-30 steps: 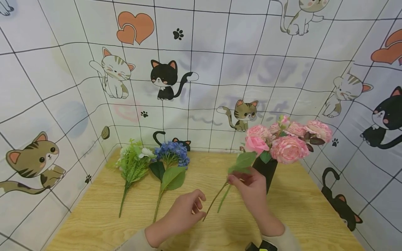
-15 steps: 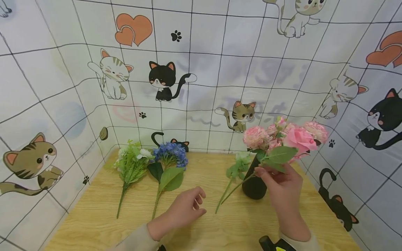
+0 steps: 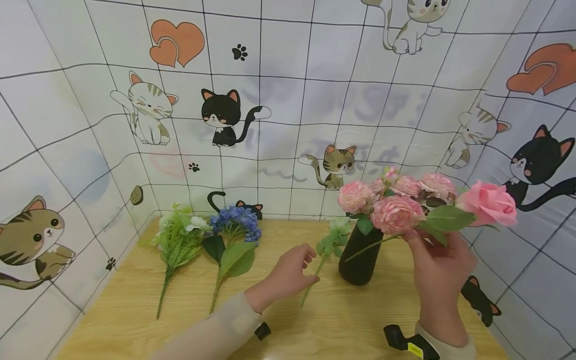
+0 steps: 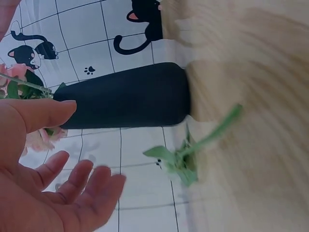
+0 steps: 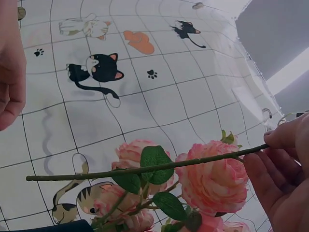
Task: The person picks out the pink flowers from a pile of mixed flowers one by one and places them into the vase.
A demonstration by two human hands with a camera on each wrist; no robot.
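Observation:
My right hand [image 3: 443,267] pinches the stem [image 5: 104,175] of a pink rose [image 3: 489,204] between thumb and fingers. The rose's bloom points right, and its bare stem end points left, overlapping the vase in the head view. A black vase [image 3: 360,255] stands upright on the table, holding several pink flowers [image 3: 396,212]. My left hand [image 3: 290,272] holds nothing; its fingers are relaxed and parted, left of the vase. Beside it a pale green leafy sprig [image 3: 333,240] lies on the table, also visible in the left wrist view.
On the left of the wooden table [image 3: 117,300] lie a blue hydrangea [image 3: 236,225] and a green-and-white flower bunch [image 3: 182,240]. A white cloth [image 3: 288,100] printed with cats and a grid hangs behind and on both sides.
My right hand has carried the rose rightward and turned it from near upright to almost level. The left hand has moved right and slightly up, towards the vase.

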